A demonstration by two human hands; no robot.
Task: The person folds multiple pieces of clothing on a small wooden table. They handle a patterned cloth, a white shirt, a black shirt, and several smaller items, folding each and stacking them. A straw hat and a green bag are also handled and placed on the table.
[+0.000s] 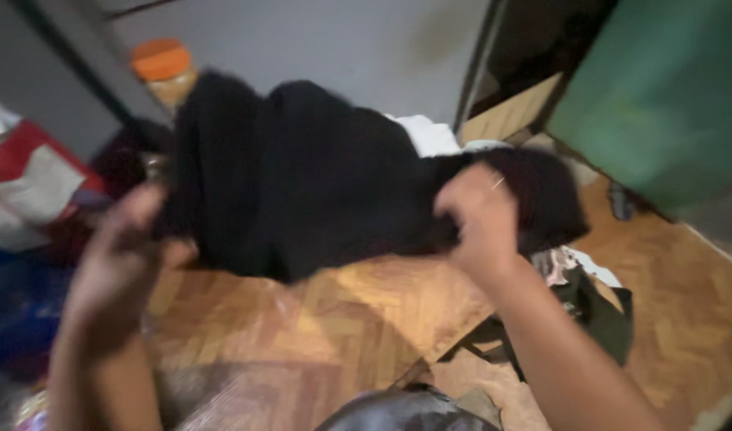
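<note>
While the frame is smeared by motion, the step in hand reads as spreading a black garment (318,175) out flat in the air, held by its lower edge between two hands. On the far left sits a red and white bag (27,179), with something blue below it, too blurred to name. The left hand (122,255) is raised with the forearm coming straight up from the bottom edge; its fingers curl loosely at the garment's left edge, though the blur leaves it unclear whether they truly grip the cloth or only touch it. Behind, an orange-lidded jar (165,68) stands against the grey wall. The garment hangs stretched across the middle, above the wooden parquet floor (302,327). The right hand (482,223) is closed on the garment's right part, thumb and fingers pinched over the fabric, the forearm slanting up from the lower right. Beside that arm, dark clothes (589,307) lie on the floor, and a green panel (661,96) fills the upper right. By judgement, the next move calls for a firm hold at both edges and an even pull.
</note>
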